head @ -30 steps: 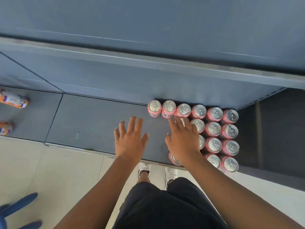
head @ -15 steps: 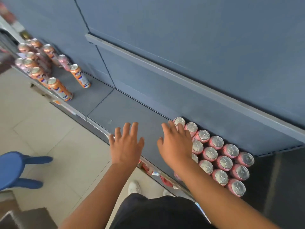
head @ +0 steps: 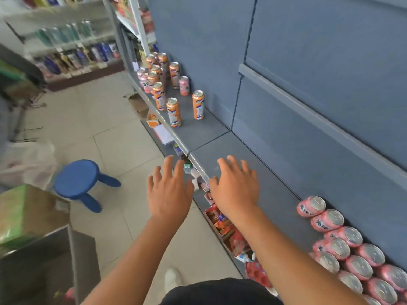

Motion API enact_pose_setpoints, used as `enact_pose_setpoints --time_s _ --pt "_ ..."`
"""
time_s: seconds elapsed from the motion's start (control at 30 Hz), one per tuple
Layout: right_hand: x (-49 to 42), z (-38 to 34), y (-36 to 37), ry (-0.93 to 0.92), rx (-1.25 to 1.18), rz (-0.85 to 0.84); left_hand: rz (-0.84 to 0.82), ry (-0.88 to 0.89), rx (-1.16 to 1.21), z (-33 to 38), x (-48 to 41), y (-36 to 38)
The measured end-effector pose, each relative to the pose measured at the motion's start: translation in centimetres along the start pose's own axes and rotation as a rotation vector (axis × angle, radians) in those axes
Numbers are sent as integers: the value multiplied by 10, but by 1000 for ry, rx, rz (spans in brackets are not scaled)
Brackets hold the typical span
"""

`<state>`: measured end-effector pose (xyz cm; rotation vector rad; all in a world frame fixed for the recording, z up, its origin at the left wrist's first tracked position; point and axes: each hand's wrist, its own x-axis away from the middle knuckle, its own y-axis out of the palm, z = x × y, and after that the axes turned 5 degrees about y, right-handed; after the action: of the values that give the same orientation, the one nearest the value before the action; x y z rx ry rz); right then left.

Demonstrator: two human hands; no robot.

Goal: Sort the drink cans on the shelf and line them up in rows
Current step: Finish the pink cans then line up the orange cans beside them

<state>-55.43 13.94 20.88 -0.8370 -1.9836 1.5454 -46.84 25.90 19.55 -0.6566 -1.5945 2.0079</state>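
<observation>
Item 1, my left hand: fingers straight and spread, holding nothing, back of the hand up, over the tiled floor just off the front edge of the grey-blue shelf

Item 2, my right hand: fingers likewise spread, nothing held, above a bare stretch of the shelf beside the front rail; I cannot tell whether the palm touches the surface

Item 3, pink cans: upright, packed side by side in rows at the right end of the shelf, the rearmost against the blue back panel; well apart from both my hands

Item 4, orange cans: tall, upright, standing loose on the far left section of the same shelf, the two nearest set apart from the cluster behind them

Item 5, loose pink cans: shorter, mixed in among the orange ones in that far cluster; count unclear

Item 6, blue stool: round seat, on the floor to the left of my left hand

Item 7, snack packets: red and orange, on a lower level beneath the rail, partly hidden by my right forearm

Item 8, white shoe: on the tiles at the bottom

Item 9, far shelving: rows of bottles, too blurred to read
</observation>
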Motion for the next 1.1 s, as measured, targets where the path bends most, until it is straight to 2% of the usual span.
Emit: enact_pose_setpoints --time_s 0.2,0.43,0.77,1.1 --pt "-11 -117 31 -92 -12 -14 -19 -92 -61 -116 -7 -19" --pt "-30 -226 57 -189 -24 -84 20 -194 -68 -212 -18 -41" --pt "-119 -301 89 -239 -34 -82 -9 -318 -91 -292 -82 -43" --pt "-290 -369 102 -283 -94 -75 5 -365 -108 -342 -245 -54"
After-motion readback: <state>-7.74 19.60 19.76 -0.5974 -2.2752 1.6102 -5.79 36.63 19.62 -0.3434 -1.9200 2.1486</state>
